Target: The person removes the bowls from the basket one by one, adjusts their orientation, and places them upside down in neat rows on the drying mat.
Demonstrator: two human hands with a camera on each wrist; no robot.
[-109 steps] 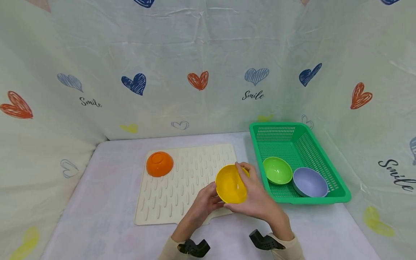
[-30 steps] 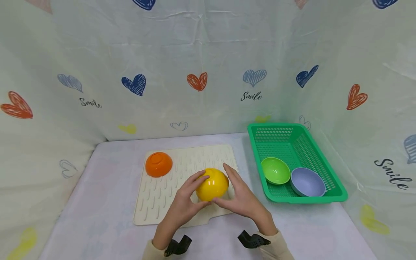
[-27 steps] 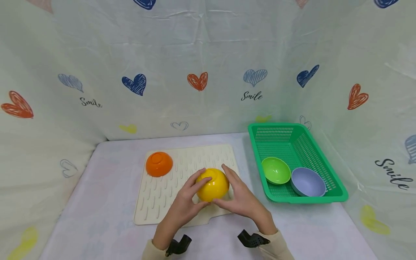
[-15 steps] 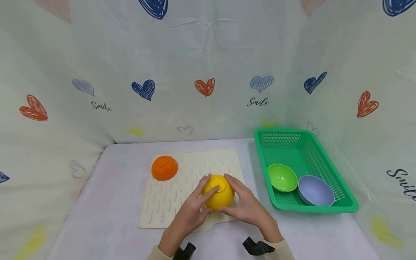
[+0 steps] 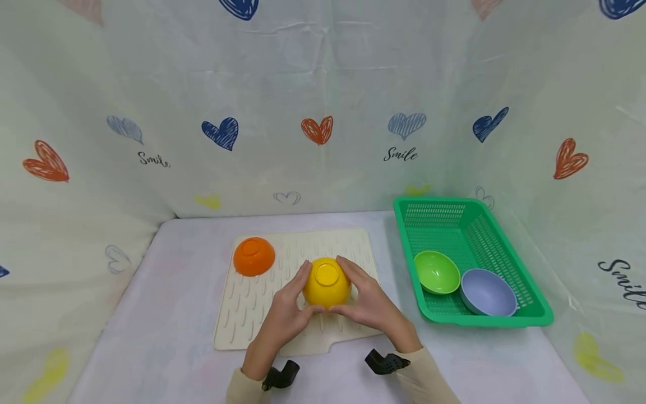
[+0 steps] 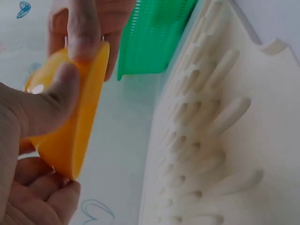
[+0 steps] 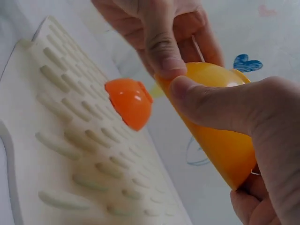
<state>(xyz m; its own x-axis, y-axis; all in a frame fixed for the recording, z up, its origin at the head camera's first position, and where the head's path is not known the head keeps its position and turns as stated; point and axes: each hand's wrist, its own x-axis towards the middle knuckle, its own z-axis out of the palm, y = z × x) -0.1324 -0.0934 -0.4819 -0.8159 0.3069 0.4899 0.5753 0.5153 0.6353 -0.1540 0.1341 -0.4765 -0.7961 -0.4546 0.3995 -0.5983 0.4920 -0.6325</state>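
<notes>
Gripping the yellow bowl (image 5: 327, 289) from opposite sides, the left hand (image 5: 286, 312) and the right hand (image 5: 370, 301) hold it base up above the cream ridged mat (image 5: 251, 312); fingers (image 7: 247, 205) beneath are partly hidden, so their exact contact cannot be confirmed. An orange bowl (image 5: 254, 257) sits base up at the mat's far left, while the green basket (image 5: 454, 237) at right contains a lime bowl (image 5: 436, 272) and a lavender bowl (image 5: 488, 293).

I see a gap between the yellow bowl (image 5: 327, 289) and the mat (image 5: 239, 314), but the left hand (image 5: 285, 313) and right hand (image 5: 372, 303) block the bowl's sides. The orange bowl (image 5: 254, 258) obstructs the mat's far-left corner. Past the raised rim of the basket (image 5: 487, 321), there's reaching room behind the lime bowl (image 5: 437, 273) and purple bowl (image 5: 488, 293).
</notes>
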